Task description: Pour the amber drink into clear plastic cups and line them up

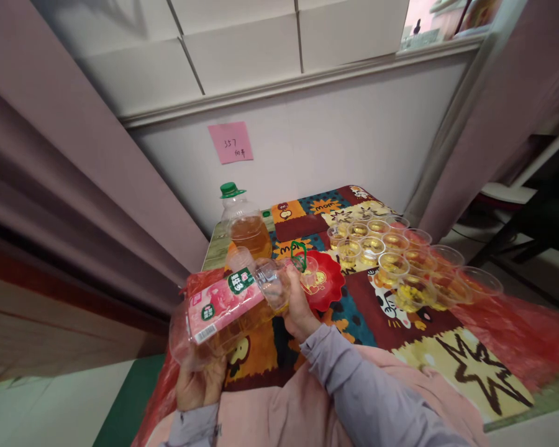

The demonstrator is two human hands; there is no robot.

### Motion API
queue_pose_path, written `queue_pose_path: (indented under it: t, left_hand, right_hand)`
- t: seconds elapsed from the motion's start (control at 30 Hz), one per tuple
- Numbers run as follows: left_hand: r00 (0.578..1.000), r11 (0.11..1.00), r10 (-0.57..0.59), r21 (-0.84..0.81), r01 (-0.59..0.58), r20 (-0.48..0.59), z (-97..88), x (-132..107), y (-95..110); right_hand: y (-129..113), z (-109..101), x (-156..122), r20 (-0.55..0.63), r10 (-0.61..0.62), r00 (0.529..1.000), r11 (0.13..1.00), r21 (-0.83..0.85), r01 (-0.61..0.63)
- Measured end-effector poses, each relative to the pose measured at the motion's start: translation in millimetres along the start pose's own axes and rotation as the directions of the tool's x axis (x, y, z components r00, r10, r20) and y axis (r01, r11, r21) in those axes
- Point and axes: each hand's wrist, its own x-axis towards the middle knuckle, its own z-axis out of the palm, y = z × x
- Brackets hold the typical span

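Note:
A large clear oil bottle (223,310) with a pink label lies tipped nearly on its side, neck pointing right. My left hand (200,385) grips its base from below, fingers wrapped round it. My right hand (300,307) is closed around the neck end by the green handle ring (299,254). The mouth is over a small clear plastic cup (310,271) that rests on a red plate (328,282). A little yellow oil sits inside the tipped bottle.
A second oil bottle (245,226) with a green cap stands upright behind. Several clear cups (394,264) holding yellow liquid are grouped at the right on the patterned tablecloth (447,347). A pink note (231,142) hangs on the wall; curtains flank both sides.

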Motion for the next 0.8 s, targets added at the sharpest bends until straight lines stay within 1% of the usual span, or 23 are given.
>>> queue_pose_path:
  t: [0.13,0.2,0.3,0.43,0.5,0.6,0.7,0.73,0.8]
  left_hand:
    - [1.0,1.0,-0.021,0.004,0.021,0.006,1.8,0,1]
    - [1.0,1.0,-0.018,0.008,0.018,-0.007,-0.5,-1,2]
    - [0.999,1.0,-0.002,0.02,0.003,-0.037,-5.2,-3,4]
    - [0.999,0.999,-0.028,0.037,0.029,-0.034,-6.8,-4,5]
    - [0.999,0.999,-0.036,0.013,0.036,-0.023,-4.4,-3,5]
    - [0.999,0.999,-0.043,-0.029,0.044,0.024,-1.0,-1,3]
    - [0.997,0.997,-0.043,-0.06,0.047,0.064,-4.3,-2,2]
    - [0.997,0.997,-0.04,-0.067,0.044,0.063,-7.2,-3,2]
    - [1.0,0.996,-0.03,-0.087,0.03,-0.003,-13.6,-6,2]
  right_hand:
    - [1,0,0,-0.006,0.004,1.0,1.0,0.009,-0.004]
    - [2,1,0,-0.025,-0.007,1.0,1.0,0.013,0.007]
    - [2,1,0,-0.021,-0.008,1.0,1.0,0.028,0.009]
    - [0,2,-1,-0.012,0.002,1.0,0.999,0.037,-0.001]
    - [-1,2,-2,-0.011,0.01,1.0,1.0,0.02,-0.01]
    - [-1,2,-2,-0.016,0.012,1.0,1.0,-0.002,-0.012]
    - [-1,1,-2,0.005,0.012,1.0,1.0,-0.006,-0.012]
    - [-1,1,-2,0.013,0.012,1.0,1.0,-0.003,-0.012]
    - [-1,1,-2,0.017,0.011,1.0,1.0,0.007,-0.011]
